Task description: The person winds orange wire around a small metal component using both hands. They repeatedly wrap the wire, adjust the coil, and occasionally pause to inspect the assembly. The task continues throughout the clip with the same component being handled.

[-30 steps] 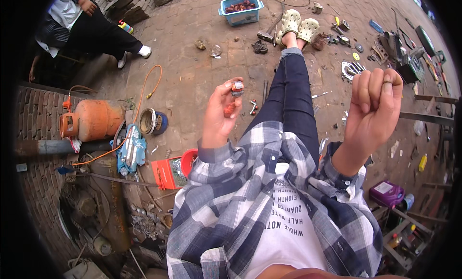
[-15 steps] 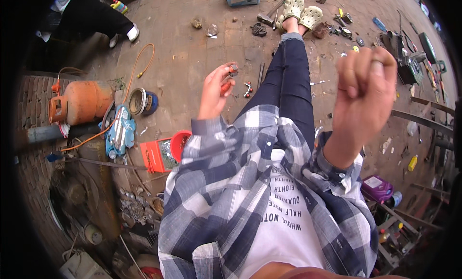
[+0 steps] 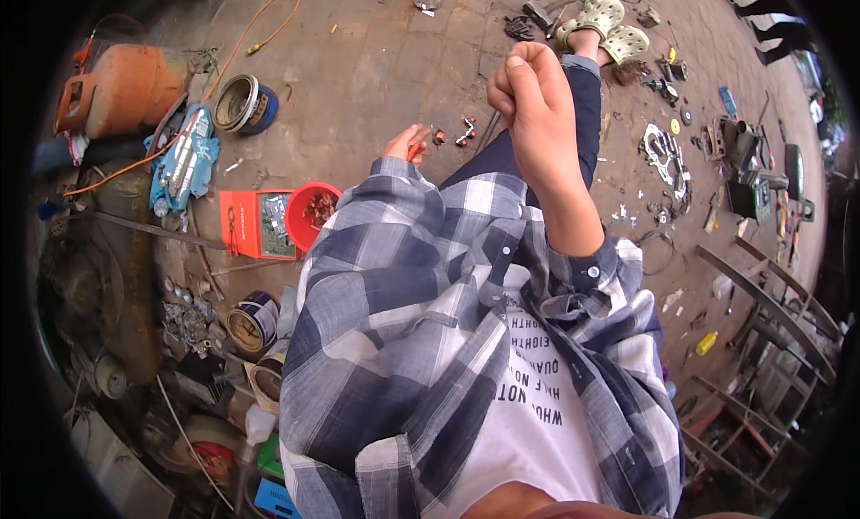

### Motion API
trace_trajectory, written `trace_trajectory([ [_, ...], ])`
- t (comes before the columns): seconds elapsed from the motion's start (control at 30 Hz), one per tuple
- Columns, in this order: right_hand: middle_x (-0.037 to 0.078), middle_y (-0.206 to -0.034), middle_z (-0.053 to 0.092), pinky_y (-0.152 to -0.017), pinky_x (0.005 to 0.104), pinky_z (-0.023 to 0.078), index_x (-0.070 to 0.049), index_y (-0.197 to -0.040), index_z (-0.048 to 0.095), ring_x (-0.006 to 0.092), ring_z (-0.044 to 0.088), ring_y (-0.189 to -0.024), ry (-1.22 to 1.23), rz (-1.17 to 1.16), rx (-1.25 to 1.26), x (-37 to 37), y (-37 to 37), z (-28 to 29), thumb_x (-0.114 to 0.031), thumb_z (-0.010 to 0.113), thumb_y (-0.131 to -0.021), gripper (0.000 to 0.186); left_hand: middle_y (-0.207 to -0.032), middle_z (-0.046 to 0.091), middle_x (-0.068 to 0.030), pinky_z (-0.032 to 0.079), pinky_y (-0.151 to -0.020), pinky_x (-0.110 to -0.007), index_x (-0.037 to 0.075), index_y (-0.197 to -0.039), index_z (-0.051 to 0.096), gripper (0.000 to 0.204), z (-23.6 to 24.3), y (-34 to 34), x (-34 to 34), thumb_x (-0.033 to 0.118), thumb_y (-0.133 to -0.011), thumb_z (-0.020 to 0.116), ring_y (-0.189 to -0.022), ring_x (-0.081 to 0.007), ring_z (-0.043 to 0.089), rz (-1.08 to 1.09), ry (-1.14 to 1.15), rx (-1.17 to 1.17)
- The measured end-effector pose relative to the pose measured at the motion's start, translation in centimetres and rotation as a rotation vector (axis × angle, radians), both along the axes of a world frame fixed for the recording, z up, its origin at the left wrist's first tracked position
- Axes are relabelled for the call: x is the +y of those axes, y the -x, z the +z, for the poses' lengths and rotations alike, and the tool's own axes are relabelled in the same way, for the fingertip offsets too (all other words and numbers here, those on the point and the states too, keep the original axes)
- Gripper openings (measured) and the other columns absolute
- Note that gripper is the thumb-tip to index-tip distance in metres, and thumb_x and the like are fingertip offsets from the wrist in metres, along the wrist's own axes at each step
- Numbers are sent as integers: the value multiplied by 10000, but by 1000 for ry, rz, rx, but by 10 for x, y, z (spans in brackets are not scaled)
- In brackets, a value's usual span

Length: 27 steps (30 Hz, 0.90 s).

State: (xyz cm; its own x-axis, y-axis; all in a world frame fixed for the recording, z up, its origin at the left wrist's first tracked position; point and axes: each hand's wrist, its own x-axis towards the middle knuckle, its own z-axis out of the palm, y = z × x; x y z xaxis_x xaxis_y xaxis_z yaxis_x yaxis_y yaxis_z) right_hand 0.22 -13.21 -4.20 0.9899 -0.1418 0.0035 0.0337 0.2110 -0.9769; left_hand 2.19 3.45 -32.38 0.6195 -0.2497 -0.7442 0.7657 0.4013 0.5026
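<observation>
My left hand (image 3: 405, 146) is low beside my left thigh, its fingers curled round a small orange-red object (image 3: 413, 152) whose kind I cannot make out. Just past the fingertips is a small dark and orange metal part (image 3: 438, 137). A jointed red and silver piece (image 3: 466, 131) lies on the ground a little to its right. Raised over my legs, my right hand (image 3: 536, 98) is closed, thumb against the curled fingers; anything inside is hidden. To the left of my lap stands a red bowl (image 3: 293, 222) of small brownish pieces, beside an orange-red case (image 3: 238, 216) with small metal parts.
An orange gas cylinder (image 3: 134, 89) with a hose lies at the far left, near a blue tub (image 3: 267, 110). Metal parts and tools (image 3: 743, 174) are scattered at the right, with a metal frame (image 3: 761, 286) nearer. An open can (image 3: 253, 322) stands at lower left.
My right hand has swung left and now hangs in front of my legs, still closed. The small metal part at my left fingertips now appears beyond them. The whole view has shifted.
</observation>
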Motion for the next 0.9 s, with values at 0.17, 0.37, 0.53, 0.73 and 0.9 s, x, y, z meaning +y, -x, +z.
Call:
trace_trajectory([
  [0.17,-19,-666,388,-517,215,316,-16,-935,399,61,363,-586,8,41,86,18,-2,-13,-112,409,-958,99,-1137,611,-53,328,-429,-208,70,-1203,531,379,-27,-6,22,344,-959,439,-710,-105,548,151,127,-3],
  [0.37,-5,-666,400,-520,211,334,-8,-935,401,62,360,-571,134,-9,64,21,-11,-22,-87,400,-962,83,-1110,613,-93,389,-517,-202,30,-1189,548,514,11,-7,27,441,-972,329,-812,-131,575,284,286,-11],
  [0.53,-10,-652,386,-506,208,317,-2,-942,398,57,355,-569,138,-19,-23,30,-13,-6,-83,395,-963,83,-1237,517,-220,483,-727,-272,-86,-1287,409,562,88,-6,33,358,-969,276,-1004,-249,570,341,414,-139],
  [0.73,-15,-646,383,-510,205,304,-9,-947,403,59,344,-562,-10,-21,-29,27,-4,-2,-74,386,-962,70,-1351,390,-262,405,-979,-353,-114,-1327,328,567,140,-2,35,159,-840,424,-1248,-331,409,267,540,-396],
  [0.9,-13,-666,343,-542,206,295,-17,-933,419,71,324,-580,-156,29,29,14,1,9,-87,380,-966,87,-1317,436,-227,398,-977,-349,-103,-1301,370,517,175,1,38,115,-837,434,-1211,-306,444,206,441,-441],
])
